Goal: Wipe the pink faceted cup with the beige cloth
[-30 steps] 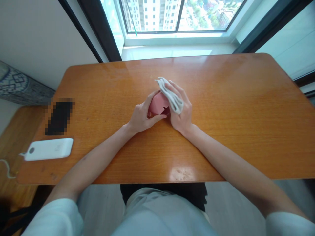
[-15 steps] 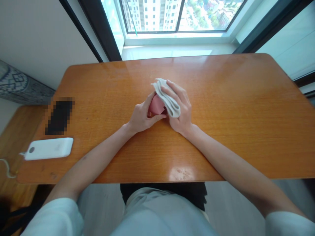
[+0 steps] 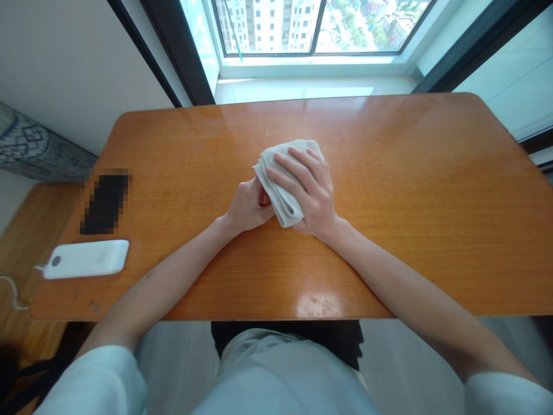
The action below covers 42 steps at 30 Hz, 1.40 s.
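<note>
At the middle of the orange wooden table (image 3: 389, 190) my two hands meet. My left hand (image 3: 246, 206) is closed round a small pink object (image 3: 263, 199); only a reddish sliver of it shows between the hands. My right hand (image 3: 313, 193) presses a folded white cloth (image 3: 279, 173) over that object, fingers curled across the cloth and holding it. The cloth hides nearly all of the pink object.
A white power bank (image 3: 86, 259) with a cable lies near the table's left front corner. A dark blurred-out flat item (image 3: 105, 202) lies just behind it. A window sill (image 3: 302, 86) runs beyond the far edge. A lower wooden surface (image 3: 17, 242) adjoins on the left.
My right hand has slid the cloth leftward and down over the pink object, which was well visible before and is now almost covered. My left hand has stayed put.
</note>
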Each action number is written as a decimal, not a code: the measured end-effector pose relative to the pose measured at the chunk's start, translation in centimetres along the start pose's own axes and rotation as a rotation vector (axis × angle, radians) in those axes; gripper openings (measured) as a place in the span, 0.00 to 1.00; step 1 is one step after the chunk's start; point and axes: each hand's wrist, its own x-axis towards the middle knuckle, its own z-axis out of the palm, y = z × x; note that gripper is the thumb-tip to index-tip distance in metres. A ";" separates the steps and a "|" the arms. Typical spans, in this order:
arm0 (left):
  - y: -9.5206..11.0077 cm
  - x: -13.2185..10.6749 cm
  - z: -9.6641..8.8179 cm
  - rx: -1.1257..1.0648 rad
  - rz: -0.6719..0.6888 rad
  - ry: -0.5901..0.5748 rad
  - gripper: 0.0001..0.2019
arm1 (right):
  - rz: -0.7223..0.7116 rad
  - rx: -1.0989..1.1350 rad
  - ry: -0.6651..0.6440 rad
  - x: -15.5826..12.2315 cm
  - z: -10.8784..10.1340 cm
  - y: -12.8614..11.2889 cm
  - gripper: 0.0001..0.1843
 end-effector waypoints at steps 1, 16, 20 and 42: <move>-0.2 -0.1 0.1 0.002 0.005 -0.005 0.29 | -0.035 -0.004 -0.020 0.1 -0.1 -0.2 0.32; -0.2 0.0 0.1 -0.003 -0.009 0.008 0.30 | -0.039 -0.029 -0.022 0.2 0.0 -0.4 0.32; 0.5 0.3 0.0 -0.008 -0.044 0.035 0.38 | 0.220 0.143 0.094 0.1 0.5 0.9 0.32; 0.1 0.5 0.4 -0.156 -0.017 -0.037 0.29 | 0.066 -0.096 -0.058 0.6 -1.0 0.7 0.28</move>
